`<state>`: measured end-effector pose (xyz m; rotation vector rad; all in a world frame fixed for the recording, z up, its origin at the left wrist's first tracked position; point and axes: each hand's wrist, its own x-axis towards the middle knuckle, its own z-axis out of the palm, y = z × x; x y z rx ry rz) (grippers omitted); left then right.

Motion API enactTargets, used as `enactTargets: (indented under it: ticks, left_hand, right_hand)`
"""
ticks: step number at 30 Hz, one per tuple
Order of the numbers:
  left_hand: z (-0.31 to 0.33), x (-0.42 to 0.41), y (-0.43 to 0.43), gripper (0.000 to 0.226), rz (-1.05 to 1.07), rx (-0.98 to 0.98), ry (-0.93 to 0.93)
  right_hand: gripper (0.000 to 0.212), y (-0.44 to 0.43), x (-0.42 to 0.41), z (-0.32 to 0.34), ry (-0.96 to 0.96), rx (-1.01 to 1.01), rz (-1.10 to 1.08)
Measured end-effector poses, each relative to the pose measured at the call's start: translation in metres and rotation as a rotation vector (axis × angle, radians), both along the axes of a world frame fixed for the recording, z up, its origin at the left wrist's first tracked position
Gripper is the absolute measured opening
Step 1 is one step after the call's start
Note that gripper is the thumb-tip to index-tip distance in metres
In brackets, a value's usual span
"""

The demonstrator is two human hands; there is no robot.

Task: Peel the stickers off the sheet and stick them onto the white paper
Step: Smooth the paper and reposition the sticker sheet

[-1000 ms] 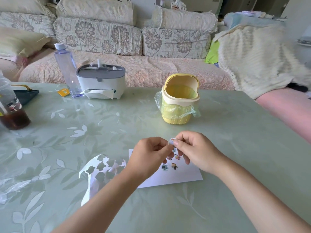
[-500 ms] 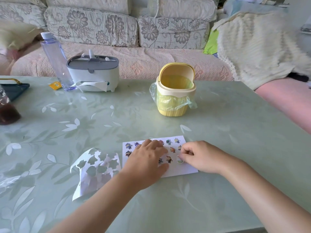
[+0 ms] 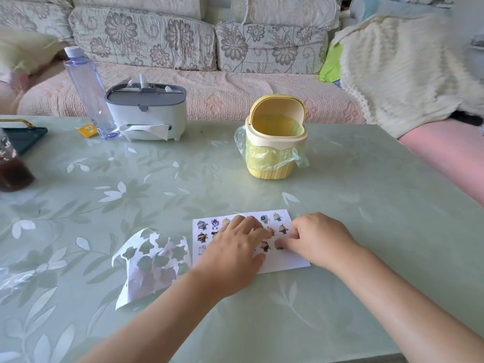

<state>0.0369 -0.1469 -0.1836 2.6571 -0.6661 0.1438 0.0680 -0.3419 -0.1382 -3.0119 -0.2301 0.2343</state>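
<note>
The white paper (image 3: 288, 263) lies flat on the green table, covered with several small cartoon stickers. My left hand (image 3: 233, 247) rests flat on the paper's middle with straight fingers, hiding some stickers. My right hand (image 3: 317, 239) is at the paper's right side, its fingers curled, one fingertip pressing a small greenish sticker (image 3: 279, 248) onto the paper. The sticker sheet (image 3: 149, 268), white with several cut-out holes, lies curled on the table left of the paper.
A yellow mini bin (image 3: 273, 142) with a plastic liner stands behind the paper. A tissue box (image 3: 146, 113), a clear bottle (image 3: 87, 90), a dark tray (image 3: 23, 134) and a jar of dark liquid (image 3: 11, 169) are at the far left. A sofa runs along the table's far edge.
A second ago both hands were raised, pinching a sticker together. They have come down: the left lies flat on the paper, and the right presses the sticker onto it.
</note>
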Motion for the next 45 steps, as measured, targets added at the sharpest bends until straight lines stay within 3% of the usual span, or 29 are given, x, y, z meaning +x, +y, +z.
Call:
enactTargets:
  ticks: [3,8,14,20,26,36,45]
  left_hand:
    - [-0.005,-0.002,-0.004,0.042,-0.041,-0.004,-0.057]
    - [-0.012,-0.005,-0.007,0.044,-0.042,0.021,-0.2]
    - [-0.01,-0.007,-0.013,0.047,-0.044,0.117,-0.173]
    - [-0.008,-0.01,-0.011,0.052,-0.099,0.155,-0.185]
    - [-0.01,-0.01,-0.011,0.047,-0.102,0.142,-0.234]
    - [-0.005,-0.015,-0.011,0.05,-0.061,0.09,-0.241]
    - [-0.005,-0.02,-0.019,0.062,-0.054,0.201,-0.176]
  right_hand:
    - [0.035,-0.007,-0.01,-0.006,-0.105,0.139,-0.015]
    - [0.009,-0.023,-0.027,-0.029,-0.306,0.192,0.221]
    - [0.03,-0.029,-0.049,-0.037,-0.42,0.093,0.331]
    - [0.035,-0.019,-0.057,-0.038,-0.363,0.006,0.27]
    - [0.053,-0.017,-0.049,-0.037,-0.314,-0.005,0.258]
    - [0.053,-0.024,-0.055,-0.039,-0.335,-0.053,0.298]
    - [0.054,-0.031,-0.058,-0.036,-0.298,-0.06,0.333]
